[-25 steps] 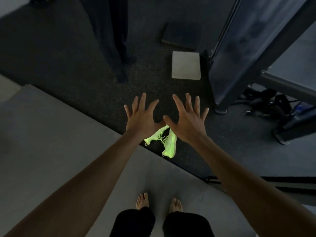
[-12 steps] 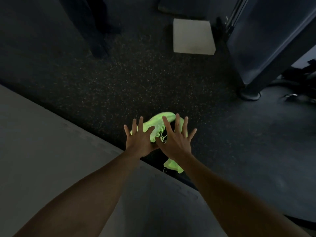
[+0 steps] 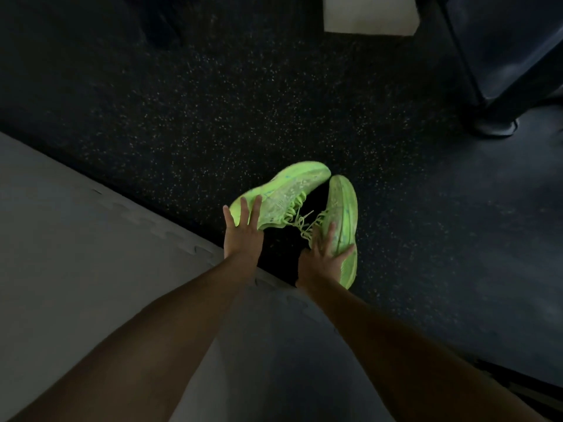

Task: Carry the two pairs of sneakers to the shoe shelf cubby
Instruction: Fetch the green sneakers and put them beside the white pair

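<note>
Both hands reach out over the edge where a pale grey interlocking foam mat (image 3: pixel 91 269) meets dark speckled rubber flooring (image 3: pixel 213 117). Left hand (image 3: pixel 242 236) has its fingers straight and spread, resting against the heel of the left neon-green laced sneaker (image 3: pixel 283 196), which lies on its side. Right hand (image 3: pixel 324 260), fingers also extended, lies on the right neon-green laced sneaker (image 3: pixel 342 220), thumb against its sole edge. The shoes sit just past the mat edge, toes nearly touching. Speckled floor lies open beyond them; a pale block (image 3: pixel 370 15) lies far ahead, a dark metal frame post (image 3: pixel 487 86) far right.
</note>
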`<state>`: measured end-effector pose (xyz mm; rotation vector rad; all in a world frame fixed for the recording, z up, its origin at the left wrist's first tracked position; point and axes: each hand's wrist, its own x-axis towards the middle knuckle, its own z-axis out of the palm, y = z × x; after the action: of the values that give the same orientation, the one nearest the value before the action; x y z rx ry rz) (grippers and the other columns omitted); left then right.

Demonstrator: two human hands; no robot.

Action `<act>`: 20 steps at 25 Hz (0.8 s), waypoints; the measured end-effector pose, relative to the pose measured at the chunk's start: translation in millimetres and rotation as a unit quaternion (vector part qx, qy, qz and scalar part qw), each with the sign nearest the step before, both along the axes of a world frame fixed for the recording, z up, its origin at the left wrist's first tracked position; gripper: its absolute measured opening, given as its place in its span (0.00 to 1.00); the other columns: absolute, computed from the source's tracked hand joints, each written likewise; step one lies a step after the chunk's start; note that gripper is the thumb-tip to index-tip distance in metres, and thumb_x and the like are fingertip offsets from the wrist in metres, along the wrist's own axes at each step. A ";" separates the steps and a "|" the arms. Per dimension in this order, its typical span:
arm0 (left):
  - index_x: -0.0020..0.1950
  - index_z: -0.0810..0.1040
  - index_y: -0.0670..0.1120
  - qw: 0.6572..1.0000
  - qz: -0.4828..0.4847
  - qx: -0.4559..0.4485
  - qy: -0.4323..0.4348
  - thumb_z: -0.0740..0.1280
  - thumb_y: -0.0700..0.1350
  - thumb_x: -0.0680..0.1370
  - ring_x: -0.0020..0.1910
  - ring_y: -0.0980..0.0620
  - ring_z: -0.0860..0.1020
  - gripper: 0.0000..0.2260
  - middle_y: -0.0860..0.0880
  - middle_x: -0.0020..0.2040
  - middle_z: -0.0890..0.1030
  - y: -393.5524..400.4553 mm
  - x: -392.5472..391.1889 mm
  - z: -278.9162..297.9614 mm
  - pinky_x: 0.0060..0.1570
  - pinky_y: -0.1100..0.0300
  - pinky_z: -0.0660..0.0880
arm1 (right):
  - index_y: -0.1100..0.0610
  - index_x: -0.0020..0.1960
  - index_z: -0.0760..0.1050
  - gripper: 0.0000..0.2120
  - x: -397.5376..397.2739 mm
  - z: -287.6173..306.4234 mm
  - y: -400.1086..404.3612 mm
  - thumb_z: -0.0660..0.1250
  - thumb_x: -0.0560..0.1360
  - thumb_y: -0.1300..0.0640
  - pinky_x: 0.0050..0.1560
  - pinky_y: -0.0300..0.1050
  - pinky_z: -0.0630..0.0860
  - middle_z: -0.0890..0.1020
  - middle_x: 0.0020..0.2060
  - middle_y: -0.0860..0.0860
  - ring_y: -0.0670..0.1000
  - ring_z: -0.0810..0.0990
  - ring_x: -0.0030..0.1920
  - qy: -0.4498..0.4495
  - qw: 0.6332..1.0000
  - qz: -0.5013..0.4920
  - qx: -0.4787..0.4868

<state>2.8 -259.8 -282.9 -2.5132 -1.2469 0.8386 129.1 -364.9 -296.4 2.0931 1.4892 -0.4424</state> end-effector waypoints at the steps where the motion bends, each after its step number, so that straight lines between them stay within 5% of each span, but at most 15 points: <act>1: 0.61 0.78 0.51 1.000 -0.009 0.008 0.000 0.63 0.49 0.81 0.76 0.31 0.38 0.10 0.37 0.76 0.30 0.8 -0.5 -1.3 0.68 0.26 0.48 | 0.48 0.64 0.76 0.19 -0.8 0.4 0.4 0.69 0.75 0.45 0.58 0.89 0.44 0.36 0.79 0.59 0.77 0.19 0.63 -0.021 1.000 0.007 -0.018; 6: 0.59 0.79 0.46 0.999 -0.006 0.015 -0.035 0.64 0.45 0.80 0.76 0.33 0.51 0.09 0.35 0.79 0.40 -0.4 6.9 0.9 0.66 0.33 0.62 | 0.47 0.70 0.71 0.24 3.6 12.3 -0.8 0.70 0.76 0.46 0.60 0.87 0.54 0.35 0.78 0.59 0.80 0.21 0.62 -0.048 0.996 0.030 -0.074; 10: 0.67 0.68 0.41 0.989 0.019 -0.028 -0.145 0.62 0.37 0.80 0.73 0.31 0.58 0.15 0.36 0.79 0.46 -17.9 13.9 16.1 0.52 0.44 0.77 | 0.53 0.67 0.72 0.19 9.0 43.3 5.8 0.69 0.77 0.55 0.63 0.80 0.63 0.35 0.78 0.62 0.80 0.26 0.66 0.058 0.997 -0.041 -0.018; 15: 0.69 0.65 0.41 0.953 0.120 -0.107 -0.256 0.70 0.36 0.75 0.61 0.37 0.74 0.25 0.40 0.76 0.55 -25.5 37.4 57.6 0.54 0.47 0.77 | 0.55 0.72 0.65 0.25 32.7 90.1 15.3 0.69 0.77 0.59 0.62 0.66 0.74 0.41 0.79 0.59 0.75 0.48 0.74 0.175 0.968 -0.150 0.099; 20: 0.67 0.68 0.43 0.940 0.118 -0.131 -0.291 0.70 0.40 0.77 0.60 0.40 0.75 0.20 0.43 0.75 0.58 -24.0 38.9 74.6 0.56 0.48 0.76 | 0.57 0.65 0.69 0.18 43.6 115.0 11.9 0.67 0.77 0.64 0.56 0.58 0.76 0.60 0.73 0.59 0.65 0.70 0.64 0.219 0.935 -0.198 0.196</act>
<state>41.7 -283.8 -208.3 -2.9994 -1.7388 0.3093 172.7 -353.1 -181.4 2.7704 1.4756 -0.8706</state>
